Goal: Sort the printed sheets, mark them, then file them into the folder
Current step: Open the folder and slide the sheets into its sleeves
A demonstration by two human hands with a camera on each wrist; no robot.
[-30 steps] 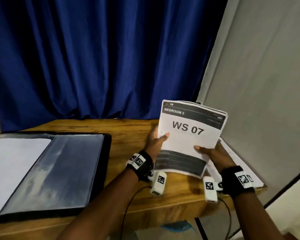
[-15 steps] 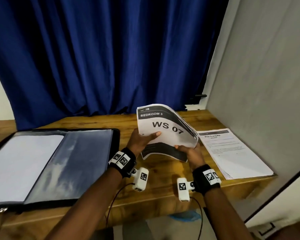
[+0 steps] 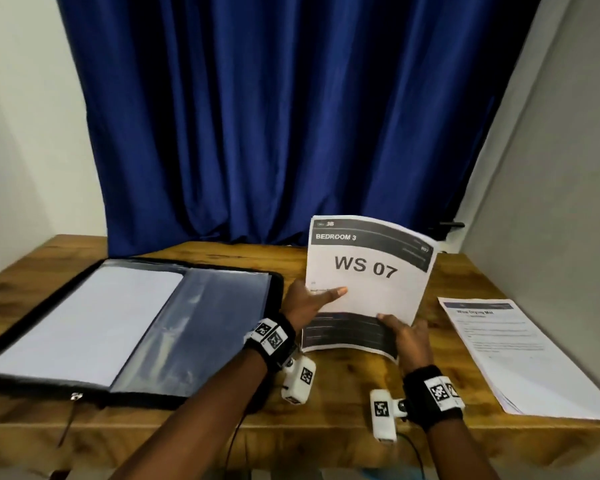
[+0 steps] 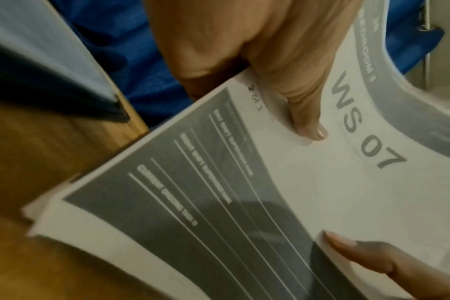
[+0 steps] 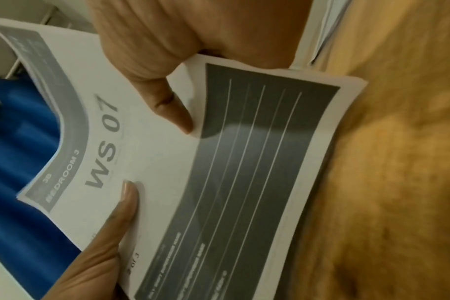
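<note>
Both hands hold a sheaf of printed sheets (image 3: 368, 282) upright over the middle of the wooden table; the top sheet reads "BEDROOM 3, WS 07". My left hand (image 3: 309, 301) grips its left edge, thumb across the front (image 4: 308, 121). My right hand (image 3: 407, 336) pinches the lower right corner, thumb on the front (image 5: 172, 109). The sheaf's bottom edge (image 5: 342, 130) curls near the table top. An open black folder (image 3: 222, 323) with clear sleeves lies flat at the left, with a white sheet (image 3: 94, 320) in its left sleeve.
A second pile of printed sheets (image 3: 513, 355) lies flat at the table's right end, close to the grey wall (image 3: 551, 202). A blue curtain (image 3: 274, 116) hangs behind the table. Bare wood (image 3: 343, 393) shows between the folder and the right pile.
The sheaf has swung from tilted back to upright and shifted slightly left of the right pile. Both hands kept their hold.
</note>
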